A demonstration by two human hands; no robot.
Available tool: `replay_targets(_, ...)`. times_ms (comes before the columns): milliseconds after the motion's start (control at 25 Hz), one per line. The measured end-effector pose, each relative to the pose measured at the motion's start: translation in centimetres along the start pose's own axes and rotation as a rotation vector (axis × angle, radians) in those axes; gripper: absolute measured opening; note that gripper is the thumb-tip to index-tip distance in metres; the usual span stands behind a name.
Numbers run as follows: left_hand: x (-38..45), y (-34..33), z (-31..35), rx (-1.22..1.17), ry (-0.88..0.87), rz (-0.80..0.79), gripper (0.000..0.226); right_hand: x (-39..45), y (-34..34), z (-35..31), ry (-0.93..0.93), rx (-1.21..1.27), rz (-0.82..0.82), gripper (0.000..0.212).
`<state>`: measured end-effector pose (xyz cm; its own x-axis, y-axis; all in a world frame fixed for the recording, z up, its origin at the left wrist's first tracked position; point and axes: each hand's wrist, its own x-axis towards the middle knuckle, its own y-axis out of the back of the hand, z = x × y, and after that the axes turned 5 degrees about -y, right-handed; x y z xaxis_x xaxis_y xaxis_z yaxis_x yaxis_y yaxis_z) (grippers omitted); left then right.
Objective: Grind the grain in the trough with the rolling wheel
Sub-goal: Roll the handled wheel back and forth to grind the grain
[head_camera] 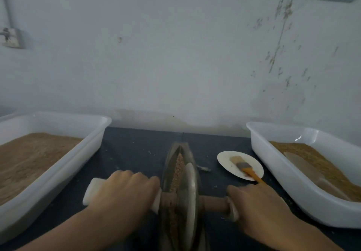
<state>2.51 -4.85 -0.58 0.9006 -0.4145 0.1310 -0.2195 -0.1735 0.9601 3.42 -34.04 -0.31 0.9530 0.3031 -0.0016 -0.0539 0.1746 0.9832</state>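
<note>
A narrow boat-shaped metal trough (172, 154) lies lengthwise in front of me on the dark table, with tan grain (179, 165) along its groove. The metal rolling wheel (189, 198) stands upright in the trough near its front half. A wooden axle (212, 204) runs through the wheel. My left hand (125, 190) grips the axle's white-wrapped left handle (91, 191). My right hand (259, 204) grips the right handle, whose wrapped end shows at my thumb. The trough's near end is hidden below the frame.
A white plastic tub (64, 164) of brown grain stands at the left. Another white tub (273, 174) at the right holds grain and a pale scoop (304, 166). A small white plate (226, 162) with an orange-handled brush (246, 167) sits between trough and right tub. A wall stands close behind.
</note>
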Motion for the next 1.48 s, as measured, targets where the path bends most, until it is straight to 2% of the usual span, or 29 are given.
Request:
replay_targets(120, 4.2, -0.4, -0.5, 0.036, 0.058, 0.163, 0.024, 3.3, -0.4, -0.5, -0.109, 0.029, 0.190, 0.029)
replay_targets(240, 8.1, -0.8, -1.6, -0.009, 0.193, 0.179, 0.011, 7.9, 1.2, -1.0, -0.156, -0.133, 0.426, 0.014)
replay_targets(320, 8.4, -1.1, -1.6, -0.038, 0.224, 0.183, 0.012, 8.8, 2.1, -1.2, -0.147, -0.159, 0.428, 0.015)
replay_targets(440, 4.5, -1.8, -0.7, -0.018, 0.145, 0.181, 0.016, 4.6, 1.3, -1.3, -0.064, -0.136, 0.343, 0.024)
replay_targets(600, -2.3, -0.6, 0.5, 0.094, -0.042, 0.289, 0.056, -2.1, 0.5, -0.6, 0.029, -0.050, 0.222, 0.032)
replay_targets(640, -2.4, -0.2, 0.5, 0.122, -0.050, 0.261, 0.057, -2.4, 0.5, -0.5, 0.036, -0.062, 0.223, 0.036)
replay_targets(760, 0.8, -0.9, 0.4, 0.055, 0.085, 0.136, 0.031, 0.7, 0.2, -1.0, -0.035, -0.070, 0.305, 0.034)
replay_targets(880, 6.6, -0.1, -0.5, 0.116, 0.155, 0.182, 0.012, 6.5, 0.4, -1.1, -0.163, -0.031, 0.327, 0.018)
replay_targets(1000, 8.8, 0.8, -0.2, 0.173, 0.134, 0.218, 0.013, 7.8, -0.4, -0.8, -0.222, 0.033, 0.297, 0.013)
replay_targets(1080, 6.3, 0.5, 0.2, 0.178, 0.100, 0.219, 0.022, 5.1, -1.3, -0.4, -0.160, 0.044, 0.308, 0.014)
replay_targets(1200, -0.2, -1.0, 0.9, 0.067, 0.049, 0.233, 0.045, -1.0, -1.7, -0.7, 0.096, -0.028, 0.494, 0.046)
replay_targets(1280, -2.4, -1.3, 0.4, 0.035, 0.058, 0.198, 0.052, -2.6, -0.7, -0.9, 0.160, -0.071, 0.529, 0.054)
replay_targets(1360, -2.0, -1.2, 0.4, 0.030, 0.095, 0.175, 0.045, -1.6, 0.1, -1.3, 0.089, -0.100, 0.431, 0.048)
replay_targets(1480, 2.9, -1.2, -0.1, 0.040, 0.140, 0.193, 0.024, 4.1, 0.3, -1.2, -0.066, -0.147, 0.451, 0.031)
